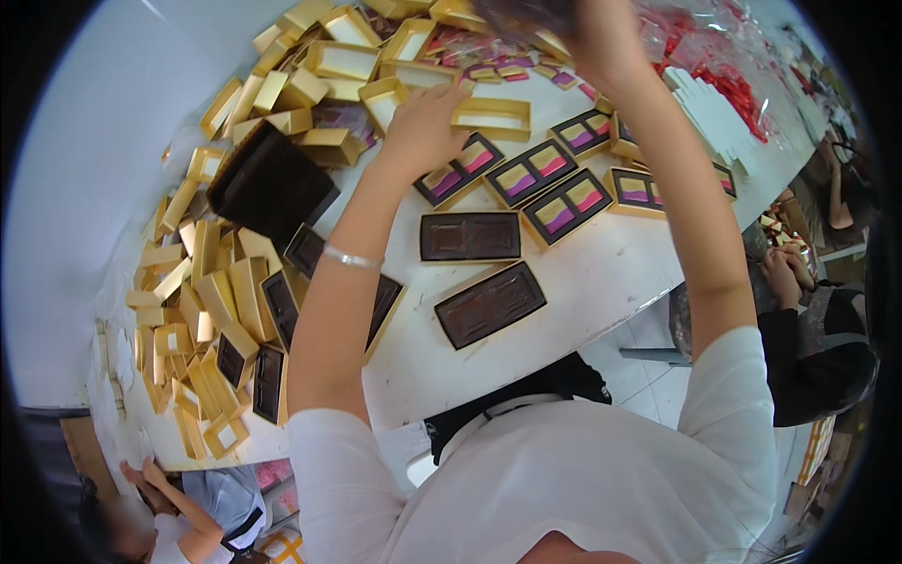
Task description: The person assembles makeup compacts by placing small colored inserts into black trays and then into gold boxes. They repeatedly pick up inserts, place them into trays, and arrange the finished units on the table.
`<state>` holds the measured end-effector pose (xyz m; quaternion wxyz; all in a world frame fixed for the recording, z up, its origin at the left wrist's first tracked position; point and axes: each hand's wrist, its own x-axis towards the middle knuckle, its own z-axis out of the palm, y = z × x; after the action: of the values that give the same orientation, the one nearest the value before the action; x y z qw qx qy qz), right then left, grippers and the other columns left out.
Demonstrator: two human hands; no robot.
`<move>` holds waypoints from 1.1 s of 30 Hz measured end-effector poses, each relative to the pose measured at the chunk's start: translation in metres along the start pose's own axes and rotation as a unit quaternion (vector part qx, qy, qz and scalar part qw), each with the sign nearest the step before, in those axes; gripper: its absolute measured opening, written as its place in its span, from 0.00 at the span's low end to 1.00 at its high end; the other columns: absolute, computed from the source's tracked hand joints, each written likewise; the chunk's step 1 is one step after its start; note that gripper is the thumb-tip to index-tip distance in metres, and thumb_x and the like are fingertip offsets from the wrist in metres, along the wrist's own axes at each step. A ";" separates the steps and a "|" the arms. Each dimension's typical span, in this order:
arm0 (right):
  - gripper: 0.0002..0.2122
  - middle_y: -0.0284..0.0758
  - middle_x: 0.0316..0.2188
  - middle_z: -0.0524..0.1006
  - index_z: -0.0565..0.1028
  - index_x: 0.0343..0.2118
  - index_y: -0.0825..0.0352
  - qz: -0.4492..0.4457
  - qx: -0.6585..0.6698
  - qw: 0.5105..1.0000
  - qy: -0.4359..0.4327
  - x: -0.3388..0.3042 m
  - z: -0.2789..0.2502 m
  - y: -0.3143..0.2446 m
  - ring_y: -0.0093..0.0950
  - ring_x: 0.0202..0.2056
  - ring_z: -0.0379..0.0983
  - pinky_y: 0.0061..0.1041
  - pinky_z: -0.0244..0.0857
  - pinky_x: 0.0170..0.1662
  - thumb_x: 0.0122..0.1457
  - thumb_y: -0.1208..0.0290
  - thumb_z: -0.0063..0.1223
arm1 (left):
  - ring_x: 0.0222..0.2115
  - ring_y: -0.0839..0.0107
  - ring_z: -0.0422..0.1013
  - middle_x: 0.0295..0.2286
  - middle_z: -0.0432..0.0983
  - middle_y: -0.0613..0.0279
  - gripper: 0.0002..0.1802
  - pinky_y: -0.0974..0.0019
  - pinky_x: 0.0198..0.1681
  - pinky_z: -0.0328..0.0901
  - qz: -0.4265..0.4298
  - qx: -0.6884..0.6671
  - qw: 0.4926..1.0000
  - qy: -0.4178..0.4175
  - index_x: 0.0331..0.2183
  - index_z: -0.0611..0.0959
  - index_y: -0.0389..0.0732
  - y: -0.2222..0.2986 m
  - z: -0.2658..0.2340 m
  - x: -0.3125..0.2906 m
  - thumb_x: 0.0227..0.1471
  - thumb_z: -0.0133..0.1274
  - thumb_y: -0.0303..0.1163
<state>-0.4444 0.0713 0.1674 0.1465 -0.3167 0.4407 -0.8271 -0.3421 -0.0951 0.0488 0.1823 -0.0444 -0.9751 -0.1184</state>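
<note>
My left hand [430, 125] is over the far middle of the table, fingers stretched out beside an open gold box [381, 105]. Another gold box [491, 119] lies just right of its fingertips. At the top edge my right hand [601, 42] grips a dark brown item [528, 13], blurred and partly cut off, perhaps dark plastic trays. Between my forearms are gold boxes with dark inserts, each holding purple-gold and pink-gold pieces [533, 173]. Closer to me lie two boxes with empty dark inserts, one upper [470, 236] and one lower [490, 305].
Gold box parts [211, 301] are heaped along the left. A dark brown tray stack [268, 183] leans on them. Small wrapped pieces [512, 70] are scattered at the back, with red material in clear plastic [723, 80] at far right. Other people sit at lower left and right.
</note>
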 end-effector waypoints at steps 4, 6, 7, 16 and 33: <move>0.22 0.37 0.37 0.74 0.67 0.46 0.68 0.041 -0.079 0.990 0.109 -0.088 -0.083 -0.047 0.30 0.33 0.75 0.29 0.70 0.40 0.58 0.55 0.48 | 0.50 0.57 0.61 0.49 0.67 0.59 0.36 0.55 0.53 0.57 -0.052 0.086 0.981 -0.166 0.53 0.69 0.48 0.003 0.022 0.058 0.38 0.59 0.38; 0.27 0.42 0.37 0.73 0.63 0.51 0.68 0.073 -0.192 0.979 0.011 -0.129 -0.081 -0.070 0.31 0.30 0.75 0.30 0.72 0.36 0.56 0.52 0.47 | 0.50 0.58 0.62 0.48 0.67 0.59 0.36 0.53 0.53 0.57 -0.069 0.112 0.963 -0.235 0.52 0.70 0.49 0.010 0.025 0.079 0.37 0.59 0.39; 0.29 0.43 0.38 0.73 0.59 0.53 0.68 0.079 -0.199 0.976 0.044 -0.144 -0.085 -0.070 0.32 0.30 0.75 0.30 0.73 0.34 0.56 0.51 0.47 | 0.49 0.58 0.62 0.48 0.68 0.59 0.35 0.53 0.53 0.57 -0.081 0.126 0.951 -0.272 0.51 0.71 0.49 0.012 0.026 0.083 0.36 0.59 0.40; 0.31 0.46 0.37 0.72 0.56 0.56 0.67 0.141 -0.092 0.985 0.040 -0.208 -0.136 -0.054 0.37 0.24 0.75 0.34 0.72 0.22 0.56 0.50 0.46 | 0.39 0.53 0.68 0.39 0.69 0.53 0.32 0.59 0.41 0.64 0.043 -0.042 0.989 0.133 0.46 0.73 0.41 0.057 -0.053 0.008 0.38 0.64 0.39; 0.20 0.39 0.30 0.76 0.75 0.41 0.69 0.326 -0.432 0.750 -0.381 -0.228 -0.052 -0.009 0.29 0.32 0.72 0.25 0.65 0.37 0.52 0.57 0.56 | 0.43 0.55 0.63 0.43 0.66 0.54 0.43 0.58 0.46 0.59 -0.121 -0.179 0.974 0.073 0.50 0.68 0.39 0.183 0.010 -0.211 0.30 0.66 0.41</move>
<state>-0.3053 0.2282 0.0631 0.4102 -0.4725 0.7349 -0.2614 -0.1259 0.0757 0.0023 0.2262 0.0507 -0.9204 -0.3147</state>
